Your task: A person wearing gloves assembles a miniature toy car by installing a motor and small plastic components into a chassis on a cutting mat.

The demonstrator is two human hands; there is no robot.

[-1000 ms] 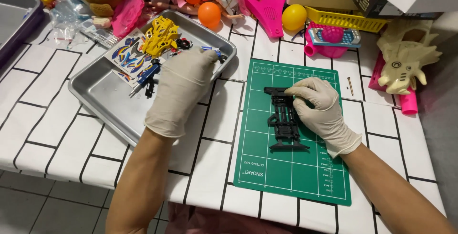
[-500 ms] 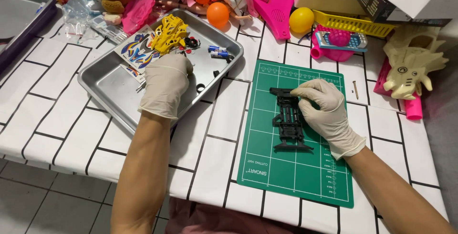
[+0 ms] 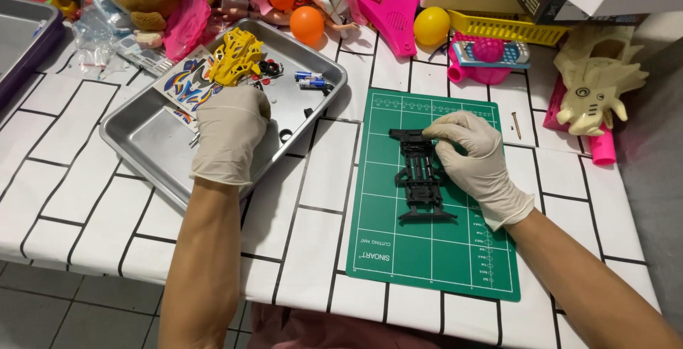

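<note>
A gloved right hand (image 3: 473, 157) pins a black plastic toy-car chassis (image 3: 420, 175) on the green cutting mat (image 3: 434, 249), fingers closed on its front end. The gloved left hand (image 3: 228, 139) reaches into the shallow metal tray (image 3: 142, 143); its grip is hidden. Parts-gathering seemingly underway; picking small pieces demands fingertip care.

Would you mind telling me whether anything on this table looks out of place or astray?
One thing stands out: a small screw lies loose on the white tablecloth, right of the green cutting mat, apart from the small parts in the metal tray. The right hand steadies the black toy car chassis; the left hand reaches into the tray.
</note>
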